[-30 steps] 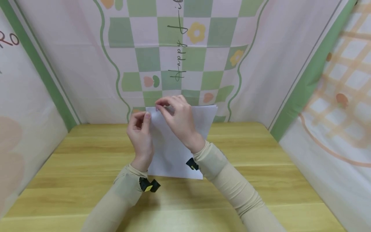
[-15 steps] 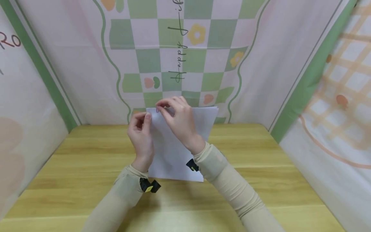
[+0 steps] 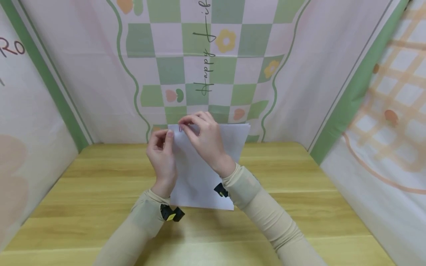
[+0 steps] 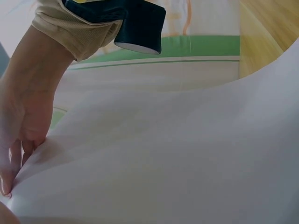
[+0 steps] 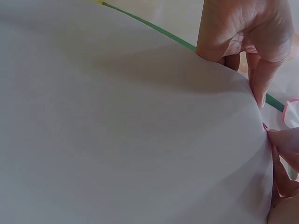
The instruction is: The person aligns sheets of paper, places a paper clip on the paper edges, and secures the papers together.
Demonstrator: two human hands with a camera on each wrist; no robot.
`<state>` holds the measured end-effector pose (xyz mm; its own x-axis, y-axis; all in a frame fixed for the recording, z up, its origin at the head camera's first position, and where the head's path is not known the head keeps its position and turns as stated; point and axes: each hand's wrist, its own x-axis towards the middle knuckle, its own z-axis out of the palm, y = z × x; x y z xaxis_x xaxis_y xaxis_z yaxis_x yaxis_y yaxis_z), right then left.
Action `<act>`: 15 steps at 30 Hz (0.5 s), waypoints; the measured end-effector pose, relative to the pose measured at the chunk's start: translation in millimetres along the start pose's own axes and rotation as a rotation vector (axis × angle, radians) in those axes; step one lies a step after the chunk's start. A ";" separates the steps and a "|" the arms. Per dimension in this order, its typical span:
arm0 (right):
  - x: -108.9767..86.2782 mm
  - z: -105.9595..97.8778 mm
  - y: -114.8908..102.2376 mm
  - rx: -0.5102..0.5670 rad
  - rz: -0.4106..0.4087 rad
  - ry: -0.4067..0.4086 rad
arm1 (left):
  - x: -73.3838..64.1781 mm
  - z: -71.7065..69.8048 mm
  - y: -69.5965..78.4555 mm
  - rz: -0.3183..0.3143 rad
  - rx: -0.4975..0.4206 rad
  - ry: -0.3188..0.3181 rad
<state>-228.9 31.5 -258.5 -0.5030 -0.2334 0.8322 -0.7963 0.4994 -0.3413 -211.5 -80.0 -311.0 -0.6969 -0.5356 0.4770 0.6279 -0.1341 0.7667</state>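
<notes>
White paper (image 3: 199, 177), apparently more than one sheet, stands tilted above the table in the head view. At its top left corner my left hand (image 3: 162, 157) pinches the edge between thumb and fingers. Just to the right, my right hand (image 3: 208, 142) pinches a small pinkish paper clip (image 3: 181, 128) at the top edge. Part of the clip's loop shows on the paper's near face; the rest is hidden by fingertips. The right wrist view also shows the paper clip (image 5: 265, 126) at the paper's edge, beside the right fingertips. Paper fills most of both wrist views.
A wooden table (image 3: 283, 207) lies beneath both arms. Behind it hangs a green and white checked cloth (image 3: 196, 66) with printed flowers. Cloth panels also stand at left and right. Each wrist wears a small black camera (image 3: 172, 213).
Slightly more of the paper clip's loop shows below the paper's top edge. The paper's lower edge appears a little lower in view. Both hands keep nearly the same places and grips.
</notes>
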 end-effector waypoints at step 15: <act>1.3 2.0 2.4 0.009 -0.030 0.019 | 0.4 -0.5 0.6 -0.006 0.001 -0.009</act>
<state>-232.1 30.8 -259.1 -0.4727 -0.2318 0.8502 -0.8136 0.4853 -0.3201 -211.2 -80.7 -310.5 -0.7038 -0.5272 0.4762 0.6234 -0.1369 0.7698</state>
